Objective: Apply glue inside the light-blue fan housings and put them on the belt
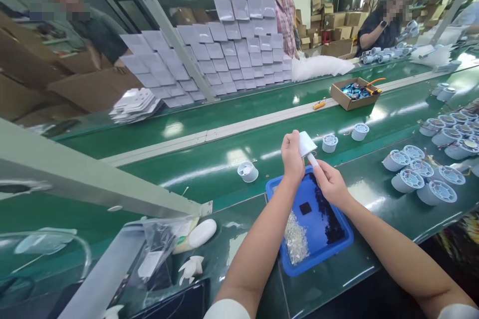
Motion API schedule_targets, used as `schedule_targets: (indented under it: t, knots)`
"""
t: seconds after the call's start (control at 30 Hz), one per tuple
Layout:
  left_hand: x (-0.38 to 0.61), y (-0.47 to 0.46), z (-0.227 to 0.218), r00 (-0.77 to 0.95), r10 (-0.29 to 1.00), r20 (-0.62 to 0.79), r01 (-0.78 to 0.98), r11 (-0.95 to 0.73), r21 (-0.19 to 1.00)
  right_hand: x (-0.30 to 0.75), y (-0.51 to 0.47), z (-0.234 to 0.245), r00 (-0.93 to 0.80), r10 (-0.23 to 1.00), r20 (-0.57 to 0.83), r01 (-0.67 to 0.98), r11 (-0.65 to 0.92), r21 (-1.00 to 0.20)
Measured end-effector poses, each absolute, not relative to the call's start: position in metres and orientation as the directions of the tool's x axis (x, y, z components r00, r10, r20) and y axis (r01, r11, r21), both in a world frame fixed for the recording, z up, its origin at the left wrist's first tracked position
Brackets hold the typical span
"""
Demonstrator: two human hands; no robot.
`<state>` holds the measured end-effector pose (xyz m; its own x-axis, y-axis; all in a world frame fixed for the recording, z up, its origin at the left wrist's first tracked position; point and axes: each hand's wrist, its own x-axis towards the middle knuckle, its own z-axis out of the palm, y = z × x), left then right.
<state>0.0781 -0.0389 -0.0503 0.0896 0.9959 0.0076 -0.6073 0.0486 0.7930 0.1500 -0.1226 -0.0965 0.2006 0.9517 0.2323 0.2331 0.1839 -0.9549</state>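
Observation:
My left hand [292, 157] is closed round a small white cup-shaped housing [306, 143], held up above the blue tray [341, 245]. My right hand [329, 182] is closed just below it, its white-capped fingertip pressed against the housing's underside. The tray lies on the green bench under both hands and holds a heap of tiny clear parts [295, 239], a strip of small dark parts and a black square. Whether my right fingers pinch a small part is hidden.
Several white round housings [415, 172] stand at the right; single ones [247, 171] ride the green belt. A cardboard box [354, 92] with tools sits beyond. Stacked white boxes [232, 50] and other people stand across the line. A plastic bag [160, 246] lies at the left.

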Motion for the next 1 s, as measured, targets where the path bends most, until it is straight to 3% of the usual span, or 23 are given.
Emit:
schedule_targets:
  t: [0.07,0.2,0.37,0.77,1.0]
  knots:
    - [0.077,-0.037,-0.052,0.187,0.979,0.083,-0.546,0.033,0.837,0.153,-0.120,-0.096,0.229,0.943,0.241,0.250,0.182,-0.951]
    - [0.072,-0.037,-0.048,0.414,0.907,0.084,-0.385,0.091,0.918,0.154,-0.120,-0.096,0.267,0.924,0.274,0.273,0.200,-0.941]
    - [0.069,-0.038,-0.047,0.391,0.911,0.134,-0.314,-0.005,0.949,0.152,-0.121,-0.099,0.251,0.929,0.272,0.265,0.205,-0.942]
    - [0.050,-0.028,-0.035,0.487,0.868,0.099,-0.197,-0.001,0.980,0.157,-0.115,-0.107,0.172,0.954,0.246,0.276,0.193,-0.942]
    - [0.068,-0.031,-0.046,0.505,0.850,0.148,-0.159,-0.077,0.984,0.158,-0.114,-0.114,0.264,0.924,0.276,0.223,0.220,-0.950]
